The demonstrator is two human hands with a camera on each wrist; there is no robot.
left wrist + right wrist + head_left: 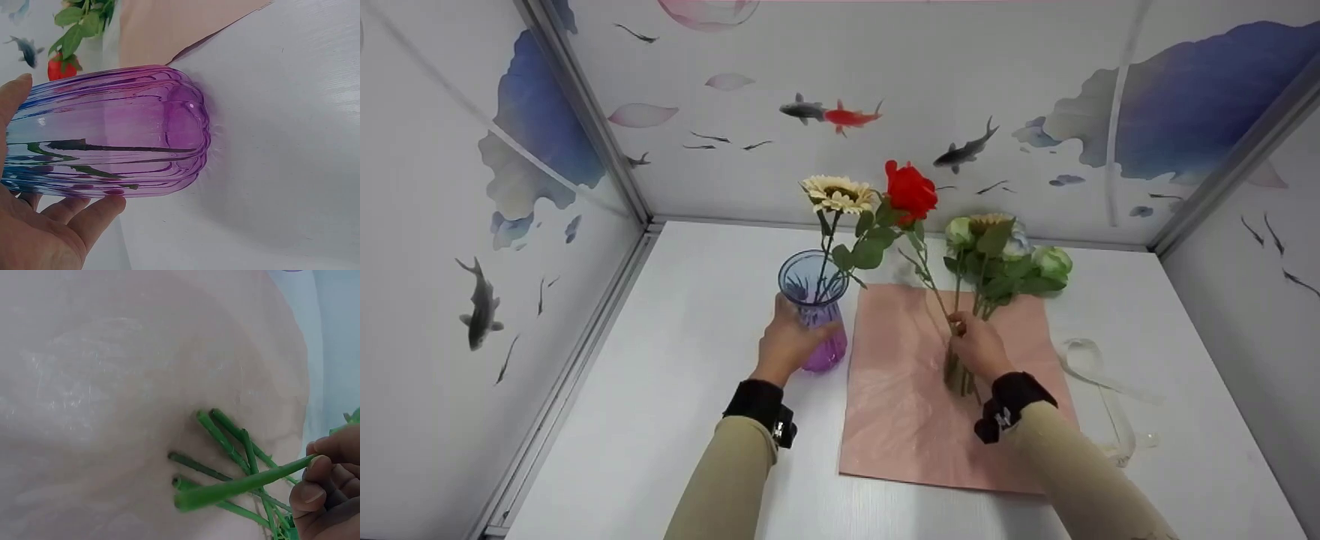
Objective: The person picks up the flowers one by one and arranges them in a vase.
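My left hand [789, 343] grips a ribbed glass vase [826, 354], blue at the rim and purple at the base. The left wrist view shows the vase [135, 124] between thumb and fingers, with a dark stem inside. A cream sunflower [840, 196] stands in it. My right hand [979, 346] pinches the stem of a red rose [911, 193], whose bloom leans left near the sunflower. In the right wrist view, the green stem [242, 486] passes between thumb and fingertips, above several other stem ends. A bunch of flowers [997, 270] lies beyond that hand.
Pink wrapping paper [896, 420] lies flat under the bunch's stems. A pale ribbon [1117, 420] is loosely looped to its right. Printed panels [720, 165] wall in the white table [622, 420] at the back and both sides.
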